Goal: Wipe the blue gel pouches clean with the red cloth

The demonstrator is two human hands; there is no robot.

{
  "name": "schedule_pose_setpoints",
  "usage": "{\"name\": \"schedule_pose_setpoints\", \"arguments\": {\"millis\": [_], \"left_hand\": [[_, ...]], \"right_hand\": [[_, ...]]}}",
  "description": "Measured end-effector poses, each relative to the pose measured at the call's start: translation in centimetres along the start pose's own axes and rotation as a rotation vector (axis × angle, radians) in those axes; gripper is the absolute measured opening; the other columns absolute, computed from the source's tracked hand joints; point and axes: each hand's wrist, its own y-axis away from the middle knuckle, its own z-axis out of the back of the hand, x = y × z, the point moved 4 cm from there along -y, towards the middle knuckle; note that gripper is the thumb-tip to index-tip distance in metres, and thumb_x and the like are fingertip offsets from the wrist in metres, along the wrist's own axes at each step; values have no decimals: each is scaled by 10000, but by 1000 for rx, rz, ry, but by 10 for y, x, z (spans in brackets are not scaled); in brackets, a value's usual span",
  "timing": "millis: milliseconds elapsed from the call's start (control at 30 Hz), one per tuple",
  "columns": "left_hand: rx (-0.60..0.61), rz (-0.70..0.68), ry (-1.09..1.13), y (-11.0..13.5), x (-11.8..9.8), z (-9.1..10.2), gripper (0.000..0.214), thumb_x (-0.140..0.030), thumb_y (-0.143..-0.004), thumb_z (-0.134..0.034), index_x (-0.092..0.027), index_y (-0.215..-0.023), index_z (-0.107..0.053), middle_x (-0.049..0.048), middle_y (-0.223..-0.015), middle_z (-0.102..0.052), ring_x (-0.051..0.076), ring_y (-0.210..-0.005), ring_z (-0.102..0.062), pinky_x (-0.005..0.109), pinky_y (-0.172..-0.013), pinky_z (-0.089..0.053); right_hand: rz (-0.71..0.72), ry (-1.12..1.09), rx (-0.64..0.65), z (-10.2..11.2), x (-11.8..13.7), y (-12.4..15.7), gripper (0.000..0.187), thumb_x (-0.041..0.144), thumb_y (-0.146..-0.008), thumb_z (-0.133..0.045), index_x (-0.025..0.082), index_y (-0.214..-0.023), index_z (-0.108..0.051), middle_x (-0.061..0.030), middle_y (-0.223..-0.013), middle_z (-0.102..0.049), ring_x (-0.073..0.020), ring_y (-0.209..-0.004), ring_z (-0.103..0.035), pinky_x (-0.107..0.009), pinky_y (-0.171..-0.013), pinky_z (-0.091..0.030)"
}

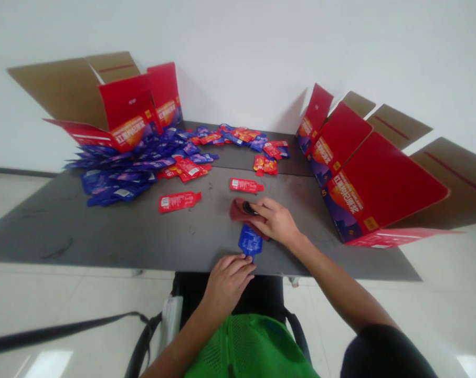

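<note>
A blue flat pouch (250,240) with pale print lies near the table's front edge, its narrow neck toward me. The fingertips of my left hand (229,281) hold that neck down against the tabletop. Over the pouch's far end, my right hand (276,220) is closed on a folded reddish-brown cloth (238,210). A small black round object (248,208) shows at the right fingertips on the cloth; its kind is unclear. Just beyond the cloth lies a red pouch (245,185), and another red pouch (180,201) rests farther left, both with white labels.
Heaped blue pouches (119,173) spread in front of an open red carton (131,126) at left. Mixed red and blue pouches (238,135) line the back of the grey table (206,236). Open red cartons (351,184) stand along the right side. A white wall rises behind.
</note>
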Motion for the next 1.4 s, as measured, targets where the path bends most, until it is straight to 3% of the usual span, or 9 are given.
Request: {"name": "schedule_pose_setpoints", "arguments": {"millis": [167, 300, 433, 533, 667, 933, 1133, 1267, 1400], "left_hand": [[10, 7, -13, 1, 1, 0, 188, -247, -976, -640, -219, -1138, -732, 36, -1125, -762, 234, -1037, -665, 425, -898, -556], [15, 5, 4, 0, 1, 1, 196, -253, -985, -627, -223, -1147, -732, 38, -1164, -755, 234, -1099, -652, 428, -942, -549], [16, 11, 9, 0, 1, 1, 196, -237, -968, -652, -217, -1145, -732, 32, -1177, -755, 238, -1112, -653, 432, -947, -550], [14, 5, 0, 0, 0, 0, 198, -239, -967, -654, -218, -1147, -735, 35, -1169, -758, 236, -1104, -657, 428, -936, -553], [32, 23, -21, 0, 1, 0, 189, -247, -956, -670, -231, -1130, -743, 37, -1129, -763, 238, -1076, -664, 427, -915, -553], [28, 17, 11, 0, 2, 0, 200, -239, -955, -676, -225, -1147, -731, 33, -1174, -754, 241, -1123, -650, 435, -953, -543], [43, 20, -4, 1, 1, 0, 202, -246, -964, -666, -231, -1154, -732, 33, -1172, -752, 246, -1124, -647, 442, -954, -539], [59, 22, -33, 0, 0, 0, 195, -249, -968, -658, -233, -1147, -734, 31, -1140, -758, 250, -1070, -657, 443, -922, -542], [59, 21, -2, 0, 1, 0, 209, -247, -972, -656, -233, -1166, -730, 30, -1180, -750, 249, -1119, -647, 442, -962, -533]], "right_hand": [[151, -116, 153, -18, 41, 33, 305, 369, -983, -626, 242, -1254, -686, -54, -1099, -685, -171, -934, -653, -276, -772, -529], [39, -98, 98, -30, -2, 17, 336, 365, -961, -662, 209, -1257, -688, -69, -1057, -682, -188, -944, -656, -292, -801, -537], [-50, 0, 30, -12, -27, -6, 348, 353, -964, -654, 223, -1285, -678, -78, -1055, -683, -215, -966, -647, -317, -818, -537], [-20, -41, 7, 2, -1, 5, 337, 399, -987, -615, 236, -1274, -681, -78, -1071, -679, -205, -956, -643, -309, -805, -534], [106, -116, 160, -13, 34, 34, 303, 385, -982, -625, 266, -1254, -688, -58, -1110, -683, -183, -950, -652, -286, -794, -536], [-53, 38, 53, -20, -33, -5, 343, 371, -966, -651, 209, -1266, -690, -82, -1043, -688, -216, -941, -643, -311, -790, -527], [23, -38, -4, 12, 19, 15, 351, 437, -1007, -571, 240, -1276, -678, -70, -1074, -684, -199, -929, -642, -296, -745, -519], [130, -119, 142, -8, 43, 42, 317, 410, -1006, -578, 240, -1251, -686, -61, -1101, -688, -188, -951, -652, -295, -793, -533], [46, -125, 112, -31, 10, 32, 315, 393, -997, -601, 234, -1256, -686, -71, -1075, -681, -188, -956, -649, -300, -816, -530]]}}
